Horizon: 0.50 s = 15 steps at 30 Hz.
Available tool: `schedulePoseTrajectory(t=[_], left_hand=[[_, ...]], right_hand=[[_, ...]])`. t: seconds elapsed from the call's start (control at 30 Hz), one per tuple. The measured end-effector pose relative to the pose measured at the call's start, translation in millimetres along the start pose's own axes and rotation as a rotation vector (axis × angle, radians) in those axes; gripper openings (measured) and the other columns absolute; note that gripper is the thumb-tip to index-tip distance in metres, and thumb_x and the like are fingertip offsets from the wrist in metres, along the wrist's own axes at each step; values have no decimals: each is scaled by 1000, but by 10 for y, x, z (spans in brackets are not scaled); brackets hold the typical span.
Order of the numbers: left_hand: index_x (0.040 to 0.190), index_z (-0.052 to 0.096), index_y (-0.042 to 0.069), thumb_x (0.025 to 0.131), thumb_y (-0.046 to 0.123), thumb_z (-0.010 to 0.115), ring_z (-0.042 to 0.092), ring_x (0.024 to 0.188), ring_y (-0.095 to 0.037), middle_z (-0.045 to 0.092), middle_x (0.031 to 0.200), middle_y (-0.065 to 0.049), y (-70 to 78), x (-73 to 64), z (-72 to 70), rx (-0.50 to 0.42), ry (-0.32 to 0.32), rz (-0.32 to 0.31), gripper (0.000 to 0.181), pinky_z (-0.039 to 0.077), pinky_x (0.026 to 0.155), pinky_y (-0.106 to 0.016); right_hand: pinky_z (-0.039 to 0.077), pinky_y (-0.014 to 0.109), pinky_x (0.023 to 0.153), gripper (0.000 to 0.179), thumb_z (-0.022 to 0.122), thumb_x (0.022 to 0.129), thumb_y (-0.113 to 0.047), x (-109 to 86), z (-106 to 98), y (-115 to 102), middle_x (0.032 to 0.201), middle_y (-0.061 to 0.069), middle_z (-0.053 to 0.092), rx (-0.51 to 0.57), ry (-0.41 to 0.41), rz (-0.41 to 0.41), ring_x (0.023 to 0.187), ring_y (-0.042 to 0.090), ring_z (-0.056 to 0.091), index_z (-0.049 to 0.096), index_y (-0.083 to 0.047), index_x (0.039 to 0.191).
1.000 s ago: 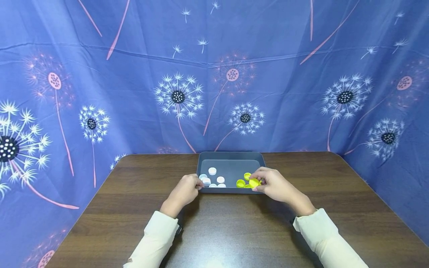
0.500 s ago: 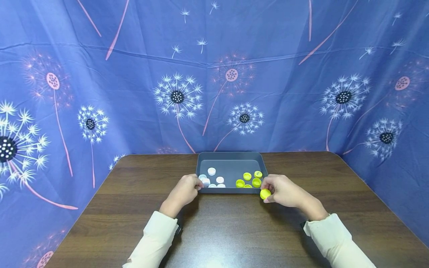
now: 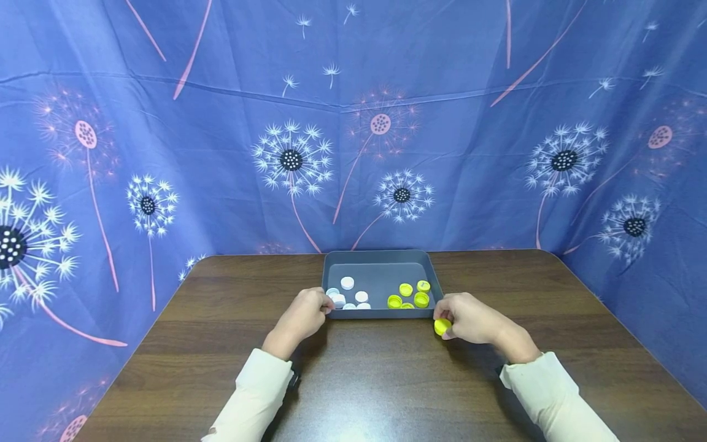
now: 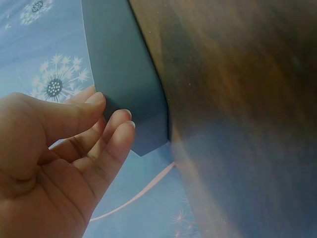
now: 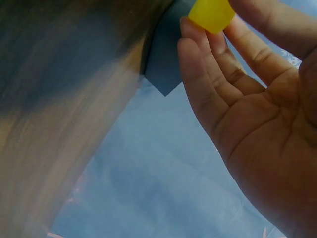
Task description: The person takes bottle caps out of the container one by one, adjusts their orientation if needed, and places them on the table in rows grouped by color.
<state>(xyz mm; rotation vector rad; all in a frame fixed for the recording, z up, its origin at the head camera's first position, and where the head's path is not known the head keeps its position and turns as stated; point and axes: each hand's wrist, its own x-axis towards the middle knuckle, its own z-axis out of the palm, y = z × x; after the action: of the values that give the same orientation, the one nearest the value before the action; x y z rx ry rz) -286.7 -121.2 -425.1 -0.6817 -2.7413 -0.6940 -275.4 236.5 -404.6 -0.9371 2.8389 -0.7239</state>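
A dark grey tray (image 3: 381,261) sits on the brown table (image 3: 386,380), holding several white caps (image 3: 348,283) at its left and several yellow caps (image 3: 406,290) at its right. My right hand (image 3: 466,318) pinches a yellow cap (image 3: 441,326) just outside the tray's front right corner, low over the table; the right wrist view shows this cap (image 5: 212,14) at the fingertips beside the tray corner (image 5: 166,64). My left hand (image 3: 304,314) grips the tray's front left corner, fingers (image 4: 116,131) on its outer wall (image 4: 124,69).
A blue dandelion-print cloth (image 3: 353,123) hangs behind and on both sides of the table. Cream sleeves (image 3: 254,393) cover both forearms. The table's rounded back corners lie near the cloth.
My right hand has lifted one yellow cap out of the tray and carried it right and toward me, down near the tabletop. The left hand has stayed on the tray corner.
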Motion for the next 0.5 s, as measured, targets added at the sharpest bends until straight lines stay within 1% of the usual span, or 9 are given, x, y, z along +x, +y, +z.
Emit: schedulePoseTrajectory(t=[0.13, 0.23, 0.5], left_hand=[[84, 77, 1, 82, -13, 65, 65, 80, -18, 65, 79, -2, -2, -1, -1, -2, -3, 0, 19, 57, 74, -32], [85, 77, 1, 83, -13, 65, 65, 81, -18, 65, 79, -2, -4, 6, 1, -6, -6, -11, 19, 57, 75, -32], [84, 77, 2, 82, -13, 65, 64, 80, -18, 64, 79, -2, -17, 8, 17, -5, 1, -10, 20, 56, 74, -33]], right_hand=[[47, 25, 63, 28, 82, 69, 8, 12, 15, 3, 81, -3, 56, -13, 7, 8, 73, 12, 53, 68, -8, 87], [46, 25, 63, 28, 82, 69, 8, 18, 27, 11, 80, -3, 56, -19, 7, 16, 72, 12, 53, 67, -9, 86], [47, 27, 65, 33, 85, 66, 5, 31, 74, 8, 79, -4, 58, -3, -61, 69, 74, 13, 54, 65, -10, 87]])
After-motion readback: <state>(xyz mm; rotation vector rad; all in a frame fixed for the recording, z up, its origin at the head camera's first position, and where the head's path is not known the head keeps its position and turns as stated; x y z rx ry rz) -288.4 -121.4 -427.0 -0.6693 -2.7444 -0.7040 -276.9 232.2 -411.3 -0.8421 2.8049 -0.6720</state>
